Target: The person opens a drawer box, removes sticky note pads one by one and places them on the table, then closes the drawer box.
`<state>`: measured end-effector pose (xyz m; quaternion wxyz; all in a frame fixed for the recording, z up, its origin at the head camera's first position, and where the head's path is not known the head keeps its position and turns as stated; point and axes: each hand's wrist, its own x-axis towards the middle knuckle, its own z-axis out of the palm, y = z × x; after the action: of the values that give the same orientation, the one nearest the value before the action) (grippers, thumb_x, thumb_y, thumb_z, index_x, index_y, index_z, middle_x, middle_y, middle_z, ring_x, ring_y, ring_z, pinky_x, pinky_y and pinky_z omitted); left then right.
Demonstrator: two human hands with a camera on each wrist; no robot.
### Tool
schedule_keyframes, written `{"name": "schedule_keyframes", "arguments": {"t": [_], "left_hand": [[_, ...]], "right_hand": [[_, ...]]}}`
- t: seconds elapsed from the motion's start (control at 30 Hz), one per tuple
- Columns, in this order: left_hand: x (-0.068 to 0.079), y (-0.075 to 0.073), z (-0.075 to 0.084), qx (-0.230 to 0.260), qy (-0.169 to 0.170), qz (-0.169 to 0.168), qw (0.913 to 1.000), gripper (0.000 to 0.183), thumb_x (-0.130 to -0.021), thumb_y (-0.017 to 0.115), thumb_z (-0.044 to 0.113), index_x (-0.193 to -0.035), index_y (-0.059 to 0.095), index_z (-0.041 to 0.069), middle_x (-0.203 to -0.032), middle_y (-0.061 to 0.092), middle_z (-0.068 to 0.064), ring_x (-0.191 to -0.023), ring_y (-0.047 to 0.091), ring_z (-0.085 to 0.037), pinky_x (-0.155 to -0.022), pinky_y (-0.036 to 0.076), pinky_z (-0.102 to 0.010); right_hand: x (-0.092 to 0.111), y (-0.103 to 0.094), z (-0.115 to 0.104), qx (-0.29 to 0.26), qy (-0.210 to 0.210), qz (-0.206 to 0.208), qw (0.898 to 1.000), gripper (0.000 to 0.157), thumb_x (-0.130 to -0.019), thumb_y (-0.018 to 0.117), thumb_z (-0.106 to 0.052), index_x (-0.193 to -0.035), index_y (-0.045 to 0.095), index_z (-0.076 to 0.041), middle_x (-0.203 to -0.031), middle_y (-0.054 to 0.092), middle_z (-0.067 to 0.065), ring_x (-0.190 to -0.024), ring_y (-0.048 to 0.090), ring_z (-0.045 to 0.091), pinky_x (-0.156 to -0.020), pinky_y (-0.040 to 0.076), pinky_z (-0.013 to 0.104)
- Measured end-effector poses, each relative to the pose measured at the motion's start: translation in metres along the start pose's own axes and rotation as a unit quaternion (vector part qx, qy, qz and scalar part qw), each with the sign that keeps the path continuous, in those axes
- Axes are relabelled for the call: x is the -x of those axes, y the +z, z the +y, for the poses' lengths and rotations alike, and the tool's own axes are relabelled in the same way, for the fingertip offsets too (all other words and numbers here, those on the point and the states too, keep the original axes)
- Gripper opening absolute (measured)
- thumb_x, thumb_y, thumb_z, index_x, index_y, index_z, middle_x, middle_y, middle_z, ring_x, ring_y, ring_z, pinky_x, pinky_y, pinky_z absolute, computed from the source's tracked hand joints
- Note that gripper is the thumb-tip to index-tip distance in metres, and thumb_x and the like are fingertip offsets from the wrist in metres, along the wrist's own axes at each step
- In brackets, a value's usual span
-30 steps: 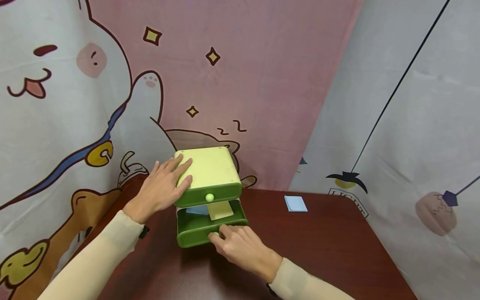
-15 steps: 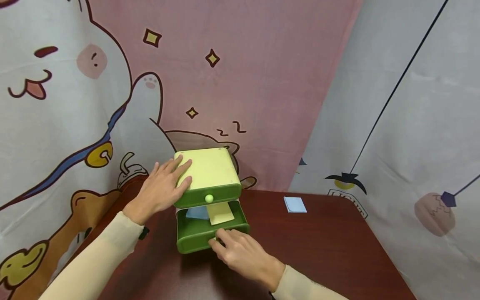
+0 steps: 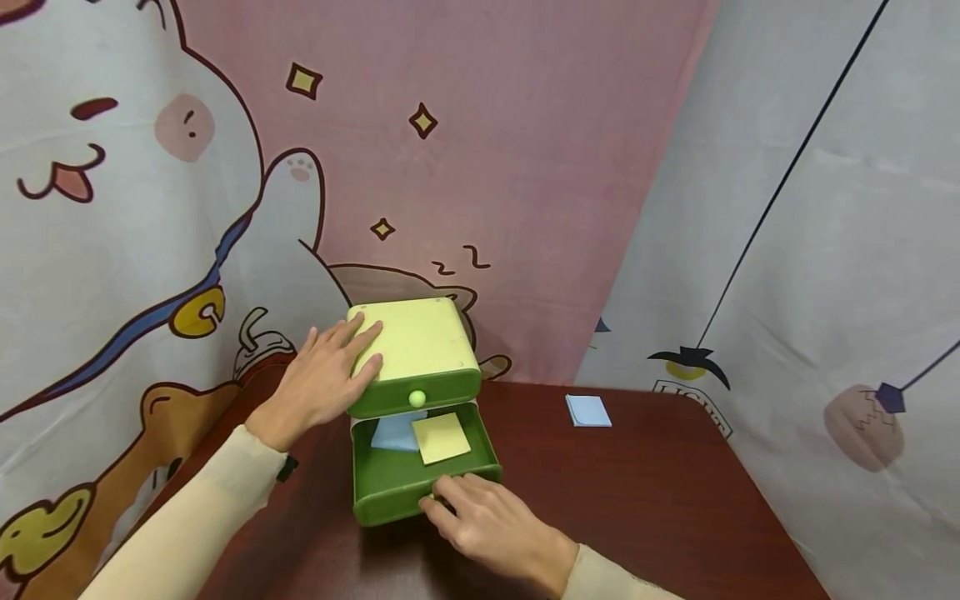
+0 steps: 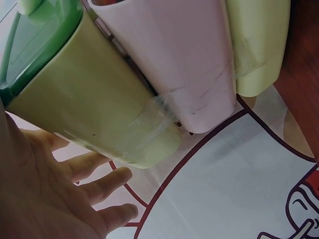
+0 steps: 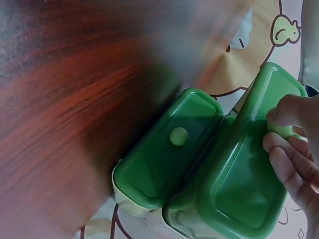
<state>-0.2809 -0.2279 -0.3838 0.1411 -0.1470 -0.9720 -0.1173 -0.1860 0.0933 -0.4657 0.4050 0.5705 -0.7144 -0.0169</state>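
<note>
A small drawer cabinet (image 3: 416,337) with a pale yellow top stands on the table. Its middle green drawer (image 3: 390,507) is pulled out, tilting slightly down at the front. Inside lie a yellow sticky-note pad (image 3: 441,438) and, partly beneath the tier above, blue sticky notes (image 3: 393,432). My right hand (image 3: 495,523) pinches that drawer's round light-green knob (image 5: 280,128) between thumb and fingers. My left hand (image 3: 318,379) rests with spread fingers on the top's left edge. From the left wrist, the cabinet's yellow and pink side walls (image 4: 184,55) show clear tape across them.
Another blue sticky-note pad (image 3: 588,411) lies on the dark red-brown table (image 3: 637,492), right of the cabinet. The top drawer (image 3: 453,386) and bottom drawer (image 5: 159,164) are closed. A cartoon-printed cloth (image 3: 525,167) hangs behind the table.
The middle drawer has slid farther out towards me with my right hand on its knob, showing more of the notes inside. My left hand has stayed on the cabinet top.
</note>
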Motion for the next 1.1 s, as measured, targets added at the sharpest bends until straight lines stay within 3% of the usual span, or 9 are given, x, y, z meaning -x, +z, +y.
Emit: {"name": "schedule_keyframes", "arguments": {"t": [0.67,1.1], "left_hand": [[0.001,-0.001,0.001,0.005,0.002,0.001,1.0000,0.072,-0.124,0.035,0.059,-0.186,0.035,0.022,-0.194,0.027,-0.019,-0.177,0.032,-0.054,-0.143,0.017,-0.081],[0.003,-0.001,0.002,0.018,0.000,-0.002,0.9998,0.072,-0.124,0.035,0.059,-0.186,0.034,0.022,-0.195,0.025,-0.019,-0.178,0.028,-0.054,-0.143,0.015,-0.081]], "right_hand": [[0.009,-0.006,-0.008,0.014,-0.058,0.020,0.998,0.039,-0.119,0.047,-0.001,-0.116,0.085,-0.013,-0.099,0.071,-0.006,-0.082,0.062,0.005,-0.073,0.058,0.017],[0.015,0.003,-0.019,0.037,-0.097,0.032,0.994,0.036,-0.116,0.052,-0.003,-0.107,0.085,-0.015,-0.091,0.066,-0.008,-0.069,0.055,0.000,-0.065,0.053,0.011]]}}
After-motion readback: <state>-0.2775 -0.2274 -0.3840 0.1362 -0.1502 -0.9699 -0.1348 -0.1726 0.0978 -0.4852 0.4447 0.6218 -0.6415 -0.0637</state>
